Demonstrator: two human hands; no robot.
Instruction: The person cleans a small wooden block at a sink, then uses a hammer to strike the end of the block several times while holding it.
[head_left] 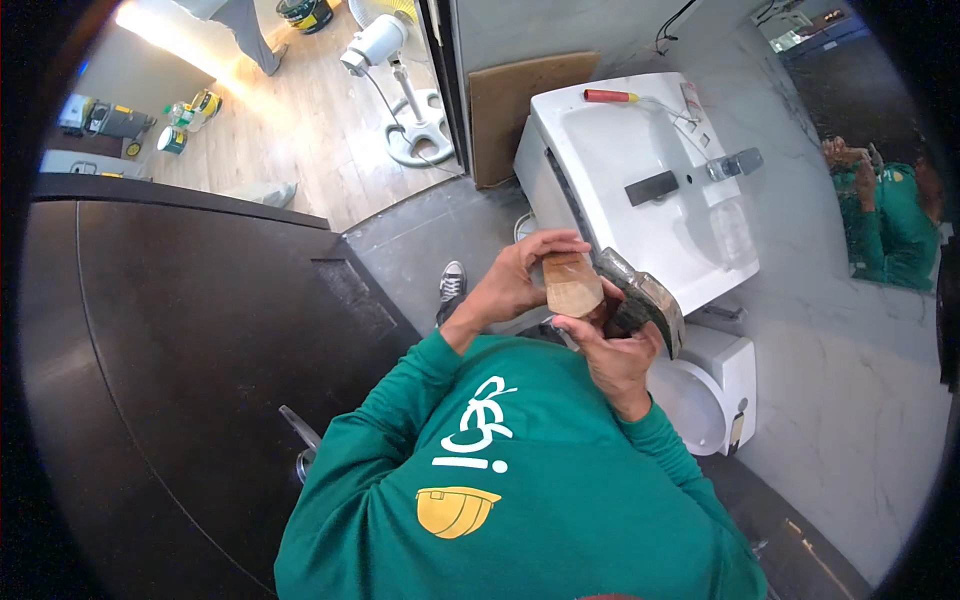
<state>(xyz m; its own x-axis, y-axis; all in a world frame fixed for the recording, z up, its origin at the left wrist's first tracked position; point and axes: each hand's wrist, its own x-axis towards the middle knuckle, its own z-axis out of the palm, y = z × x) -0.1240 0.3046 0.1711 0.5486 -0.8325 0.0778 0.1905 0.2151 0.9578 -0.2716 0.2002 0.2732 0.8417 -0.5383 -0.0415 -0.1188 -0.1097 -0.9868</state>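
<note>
A piece of pale brown wood (574, 287) with a flat end face is held in front of my chest. My left hand (512, 283) is closed around it, fingers over its far side and thumb at its near side. My right hand (618, 353) is closed at its lower right, thumb and fingers against the wood. Just beyond my right fingers is a heavy, dark grey, worn metal head (645, 303). The two look like the handle and head of a hammer, but my fingers hide where they join.
A white washbasin (705, 245) stands ahead to the right, with a red-handled tool (610, 96) and a dark block (651, 188) on it. Right of me is a white toilet (690, 405). A dark door (200, 330) stands at my left; a white fan (378, 45) is beyond the doorway.
</note>
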